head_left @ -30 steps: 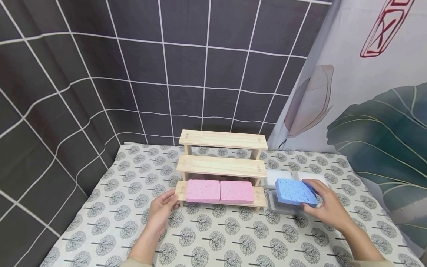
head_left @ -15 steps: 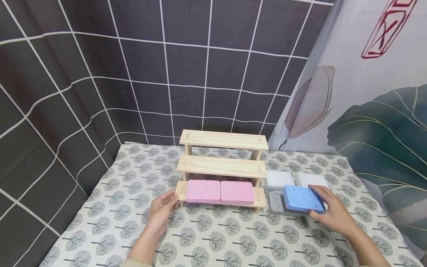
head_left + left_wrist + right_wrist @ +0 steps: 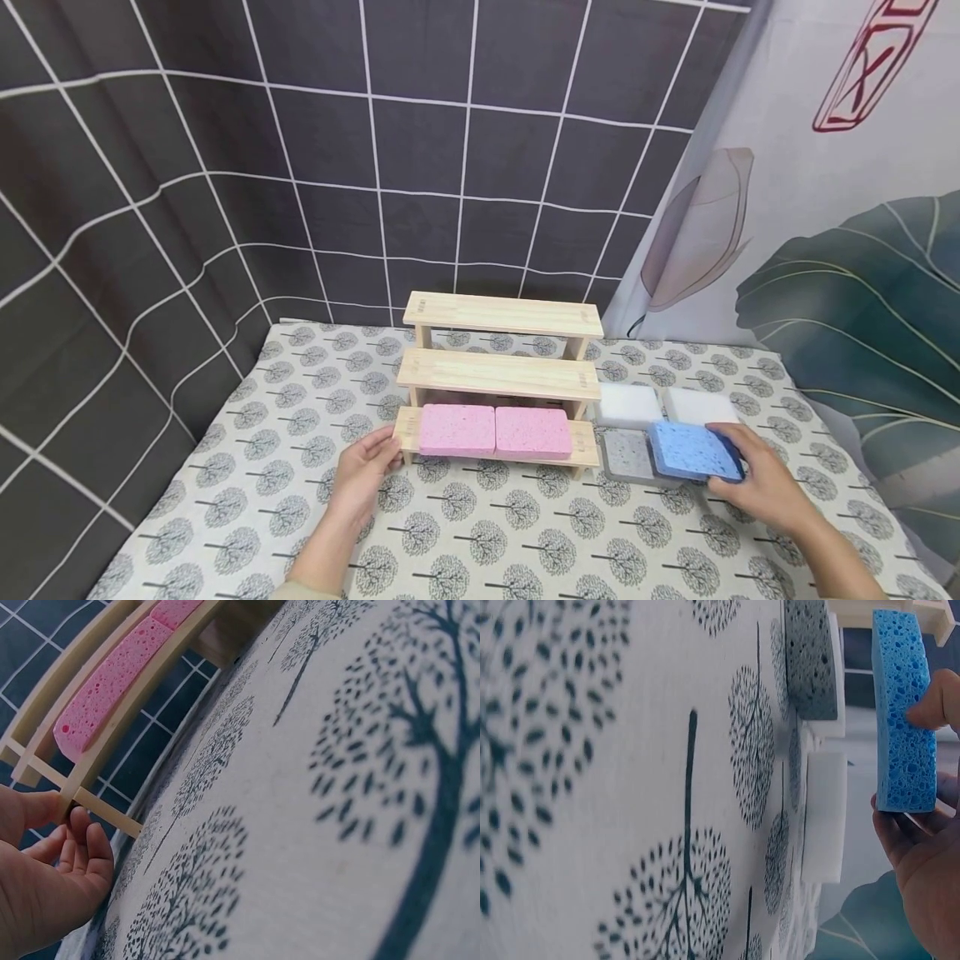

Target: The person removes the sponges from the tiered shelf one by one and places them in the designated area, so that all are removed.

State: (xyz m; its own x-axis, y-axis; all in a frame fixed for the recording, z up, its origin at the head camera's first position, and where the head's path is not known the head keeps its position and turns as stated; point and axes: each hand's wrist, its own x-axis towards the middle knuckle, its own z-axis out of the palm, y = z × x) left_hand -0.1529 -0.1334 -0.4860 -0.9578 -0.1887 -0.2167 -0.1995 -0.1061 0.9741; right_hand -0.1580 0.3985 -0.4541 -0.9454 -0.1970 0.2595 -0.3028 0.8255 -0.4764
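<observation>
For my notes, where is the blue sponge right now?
In the head view, the blue sponge is at lower right, held by the right hand, just right of the gray sponge.

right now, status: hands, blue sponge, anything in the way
Right hand gripping blue sponge, raised above cloth. Left hand pinching lowest shelf. Gray sponge close, possibly in the way.

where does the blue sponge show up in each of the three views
Head: the blue sponge is in the lower right, held by the right hand, just right of the grey sponge.
Left wrist: it is not in this picture.
Right wrist: upper right, its long side running up and down the picture, the thumb on its face.
Shared landmark: the tree-print cloth shows in all three views.
</observation>
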